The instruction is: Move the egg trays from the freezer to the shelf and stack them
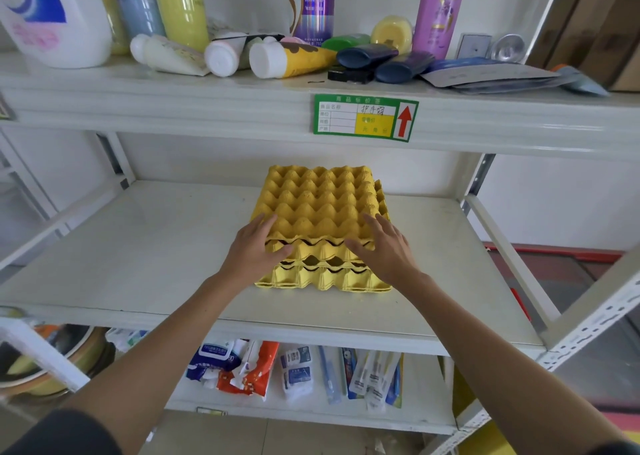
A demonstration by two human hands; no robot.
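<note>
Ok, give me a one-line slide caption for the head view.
Both hands, left and right, rest flat on the top tray of a yellow stack on the middle shelf.

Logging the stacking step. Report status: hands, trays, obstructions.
Left hand and right hand open, fingers flat on top tray. Yellow trays stacked on middle shelf, upper ones slightly skewed. Nothing blocking.

White metal shelving [138, 281] (tiled floor [242, 434] below)

Near corners of the egg trays [320, 208] under both hands; label [365, 117] print blurred.
</note>
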